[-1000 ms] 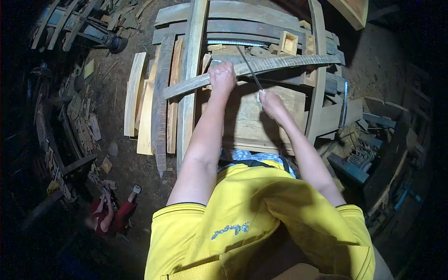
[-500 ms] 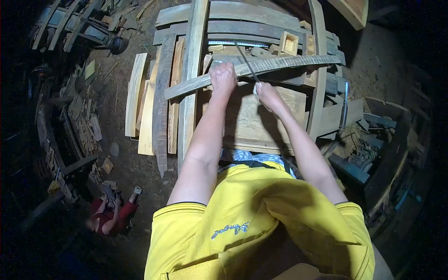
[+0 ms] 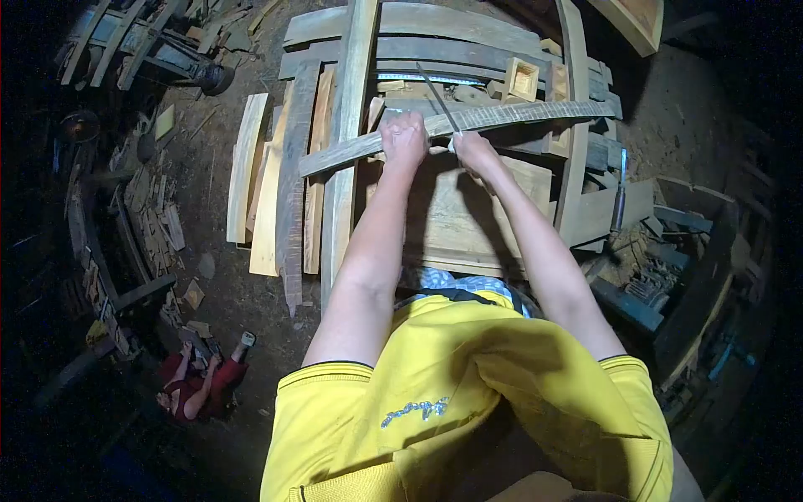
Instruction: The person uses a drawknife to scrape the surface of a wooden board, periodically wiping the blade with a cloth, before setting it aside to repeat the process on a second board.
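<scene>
With the left hand (image 3: 404, 135) clamped on the long curved grey wooden slat (image 3: 468, 125), the right hand (image 3: 473, 152), gripping the thin metal file (image 3: 437, 96), has pushed forward across it, closer to the left

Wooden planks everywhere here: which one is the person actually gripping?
The long curved grey plank lying crosswise atop the stack; the left hand clamps it while the right hand holds a thin metal file against it.

Curved slat (image 3: 519, 115) across plank stack (image 3: 418, 42), boards (image 3: 251, 176) left
</scene>
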### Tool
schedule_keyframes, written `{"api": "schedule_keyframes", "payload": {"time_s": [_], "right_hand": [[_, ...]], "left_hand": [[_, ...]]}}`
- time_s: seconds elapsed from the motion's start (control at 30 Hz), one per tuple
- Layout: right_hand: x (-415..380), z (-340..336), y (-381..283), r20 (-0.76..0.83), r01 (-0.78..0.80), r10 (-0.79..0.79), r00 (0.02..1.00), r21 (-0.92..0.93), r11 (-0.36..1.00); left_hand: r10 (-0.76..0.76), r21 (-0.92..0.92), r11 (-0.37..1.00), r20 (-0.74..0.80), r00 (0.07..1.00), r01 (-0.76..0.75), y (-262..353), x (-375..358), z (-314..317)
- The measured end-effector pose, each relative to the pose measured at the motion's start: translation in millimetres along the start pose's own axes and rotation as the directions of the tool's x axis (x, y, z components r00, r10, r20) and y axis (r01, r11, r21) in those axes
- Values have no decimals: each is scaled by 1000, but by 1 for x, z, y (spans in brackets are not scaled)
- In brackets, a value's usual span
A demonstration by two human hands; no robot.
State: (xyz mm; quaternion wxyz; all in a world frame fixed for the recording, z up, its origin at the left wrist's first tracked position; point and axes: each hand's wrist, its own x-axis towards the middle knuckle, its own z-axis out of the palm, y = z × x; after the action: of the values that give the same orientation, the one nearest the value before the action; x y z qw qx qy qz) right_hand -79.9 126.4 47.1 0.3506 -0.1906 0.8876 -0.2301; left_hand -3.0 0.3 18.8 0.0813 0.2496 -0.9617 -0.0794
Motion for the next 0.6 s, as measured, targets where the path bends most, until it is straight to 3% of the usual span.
{"api": "schedule_keyframes", "payload": {"time_s": [0.17,0.3,0.4,0.47,0.6], "right_hand": [[-42,-8,12,112,-1,-2,994,26,1000],[-47,-5,16,78,-49,48,996,4,999],[2,3,14,24,68,-69,997,27,997],[17,6,5,45,-11,13,999,-32,999],[-31,8,29,6,5,-6,1000,51,999]], "left_hand": [[-33,26,999,102,994,30,0,3,-4],[-17,14,1000,78,997,16,-1,2,-2],[-19,22,1000,104,994,17,2,4,-5],[-45,17,999,142,989,43,0,5,-6],[-31,24,999,58,998,30,1,3,-6]]}}
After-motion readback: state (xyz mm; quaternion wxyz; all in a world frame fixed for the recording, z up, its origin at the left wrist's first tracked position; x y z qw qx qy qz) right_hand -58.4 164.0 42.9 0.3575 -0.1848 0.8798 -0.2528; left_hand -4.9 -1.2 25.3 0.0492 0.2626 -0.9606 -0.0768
